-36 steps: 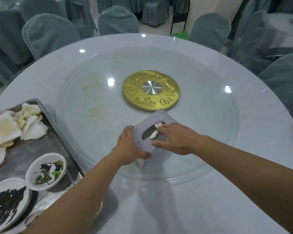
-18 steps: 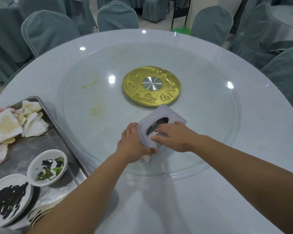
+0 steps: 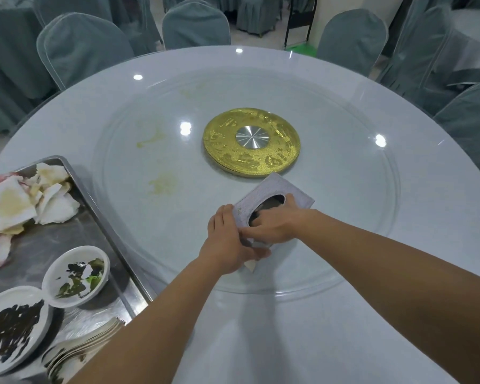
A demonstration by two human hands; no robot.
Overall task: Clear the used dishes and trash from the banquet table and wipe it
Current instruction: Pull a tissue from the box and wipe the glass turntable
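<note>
A pale grey tissue box (image 3: 275,189) with an oval opening sits on the glass turntable (image 3: 344,206), just in front of the gold centre disc (image 3: 251,141). My left hand (image 3: 227,242) grips the box's near left side. My right hand (image 3: 280,224) lies on top of the box, its fingers reaching into the opening; whether they hold a tissue is hidden. Yellowish stains (image 3: 162,184) mark the glass to the left of the box.
A steel tray (image 3: 100,206) at the left edge of the round white table (image 3: 261,342) holds crumpled stained napkins (image 3: 17,203), dirty white dishes (image 3: 76,275) and stacked spoons (image 3: 81,350). Grey-covered chairs (image 3: 81,48) ring the table's far side.
The white tissue that showed in the box's opening a second ago is out of sight. My right fingers have moved deeper into the opening. My left hand keeps its hold.
</note>
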